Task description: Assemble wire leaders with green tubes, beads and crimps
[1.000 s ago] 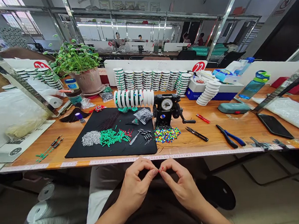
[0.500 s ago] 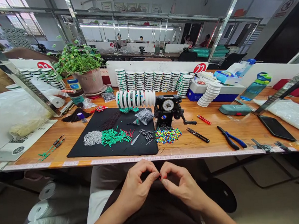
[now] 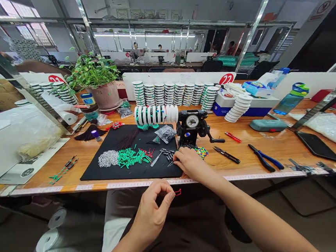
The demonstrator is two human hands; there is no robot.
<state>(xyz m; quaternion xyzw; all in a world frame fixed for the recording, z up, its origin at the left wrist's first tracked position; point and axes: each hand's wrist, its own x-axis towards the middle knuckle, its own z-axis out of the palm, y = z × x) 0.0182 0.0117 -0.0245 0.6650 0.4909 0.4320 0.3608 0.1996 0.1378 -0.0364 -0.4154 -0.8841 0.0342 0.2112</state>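
My left hand [image 3: 156, 207] is held in front of the table edge, its fingers pinched on a thin red cord [image 3: 177, 192] that sticks out to the right. Over the right edge of the black mat [image 3: 101, 173], my right hand [image 3: 190, 163] reaches down, its fingers closed beside the small black pieces [image 3: 168, 154]; what they hold is too small to make out. Multicoloured beads [image 3: 202, 152] lie partly behind that hand. Green tubes [image 3: 132, 156], silver beads [image 3: 108, 158] and a small white-handled tool [image 3: 156, 159] rest on the mat.
Behind the mat stands a hand-cranked winder [image 3: 193, 123] with white spools [image 3: 157, 114]. To the right lie black tweezers [image 3: 227, 155], blue-handled pliers [image 3: 265, 158] and a phone [image 3: 317, 145]. A potted plant [image 3: 105, 94] and stacked spools [image 3: 169, 93] line the back.
My right hand has left my left hand and moved up and forward onto the mat's right edge. The red cord now shows at my left fingertips. The view has shifted slightly.
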